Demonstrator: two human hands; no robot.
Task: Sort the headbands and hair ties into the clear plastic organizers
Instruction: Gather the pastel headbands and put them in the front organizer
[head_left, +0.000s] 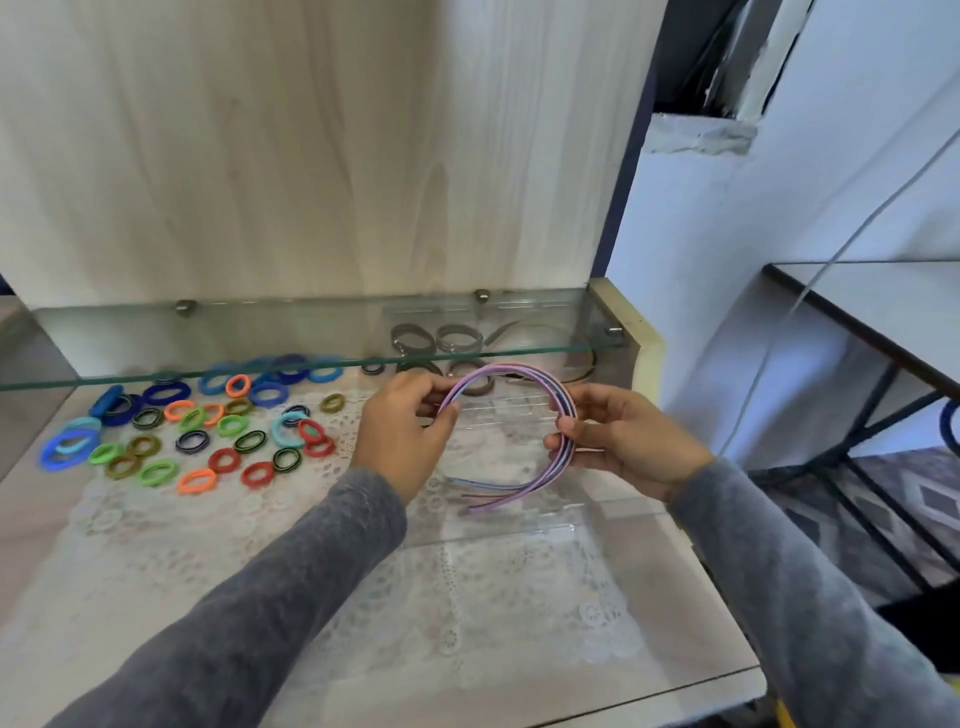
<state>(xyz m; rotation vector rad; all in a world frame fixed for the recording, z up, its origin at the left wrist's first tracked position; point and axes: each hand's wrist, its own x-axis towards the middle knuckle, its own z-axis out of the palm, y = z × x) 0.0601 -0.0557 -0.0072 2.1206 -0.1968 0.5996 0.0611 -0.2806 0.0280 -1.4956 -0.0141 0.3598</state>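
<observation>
I hold a stack of thin headbands (519, 370), pink, lilac and blue, above a clear plastic organizer (524, 525) on the tabletop. My left hand (402, 434) pinches one side of the arch, and my right hand (621, 441) grips the other side. The headbands' ends point down and left over the organizer. Several hair ties (208, 431) in blue, green, orange, red and olive lie scattered on the lace cloth to the left. Grey-brown headbands (457, 338) sit behind, seen through the glass shelf.
A glass shelf (208, 374) runs across just above the table's back, close over the hair ties. A wood panel (311, 156) rises behind. The table edge (727, 623) drops off at right, beside a black metal-framed table (883, 322).
</observation>
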